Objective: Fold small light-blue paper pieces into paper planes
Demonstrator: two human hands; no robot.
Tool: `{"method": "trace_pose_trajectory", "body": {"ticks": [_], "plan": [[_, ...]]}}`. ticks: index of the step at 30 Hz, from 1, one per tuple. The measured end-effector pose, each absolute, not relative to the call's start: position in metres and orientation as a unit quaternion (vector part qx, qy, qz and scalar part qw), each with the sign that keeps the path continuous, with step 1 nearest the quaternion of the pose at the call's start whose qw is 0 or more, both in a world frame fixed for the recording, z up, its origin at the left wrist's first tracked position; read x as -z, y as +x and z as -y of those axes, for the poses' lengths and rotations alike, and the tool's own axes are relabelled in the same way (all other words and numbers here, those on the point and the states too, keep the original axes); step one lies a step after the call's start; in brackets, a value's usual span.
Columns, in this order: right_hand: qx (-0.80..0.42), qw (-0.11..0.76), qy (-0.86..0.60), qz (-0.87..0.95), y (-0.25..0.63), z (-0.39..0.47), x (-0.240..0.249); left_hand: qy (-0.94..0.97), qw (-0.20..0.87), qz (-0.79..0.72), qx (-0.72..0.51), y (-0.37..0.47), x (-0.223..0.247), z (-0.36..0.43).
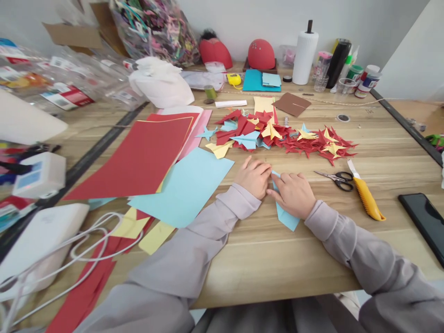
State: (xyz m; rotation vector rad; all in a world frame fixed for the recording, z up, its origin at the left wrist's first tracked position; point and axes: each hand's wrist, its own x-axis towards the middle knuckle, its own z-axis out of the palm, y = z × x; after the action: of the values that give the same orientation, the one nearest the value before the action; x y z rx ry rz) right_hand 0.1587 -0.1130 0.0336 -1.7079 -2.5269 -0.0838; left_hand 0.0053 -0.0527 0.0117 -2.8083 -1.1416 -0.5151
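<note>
Fingers of my left hand (253,178) lie flat, close together, at the top edge of a folded blue paper (287,219). My right hand (296,195) spreads over it, thumb and forefinger apart; whether they pinch it, I cannot tell. I judge this is a crease being lined up or pressed; the next move calls for steady edges and even pressure along the fold. On the bench (263,277), folded paper shapes (247,138) lie just beyond at twelve o'clock, scissors (342,178) near three, a blue sheet (187,185) at nine.
</note>
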Motion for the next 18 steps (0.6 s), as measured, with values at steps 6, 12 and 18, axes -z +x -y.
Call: {"method": "trace_pose_trajectory", "body": {"ticks": [6,12,18], "plan": [[0.014,0.028,-0.573,0.819,0.154,0.108,-0.036,-0.915,0.022,0.366,0.168,0.005,-0.009,0.054],[0.011,0.04,-0.538,0.842,0.155,0.117,-0.034,-0.913,0.031,0.373,0.165,0.006,-0.012,0.057],[0.006,0.043,-0.512,0.858,0.149,0.137,-0.038,-0.91,0.035,0.378,0.166,0.006,-0.012,0.057]]}}
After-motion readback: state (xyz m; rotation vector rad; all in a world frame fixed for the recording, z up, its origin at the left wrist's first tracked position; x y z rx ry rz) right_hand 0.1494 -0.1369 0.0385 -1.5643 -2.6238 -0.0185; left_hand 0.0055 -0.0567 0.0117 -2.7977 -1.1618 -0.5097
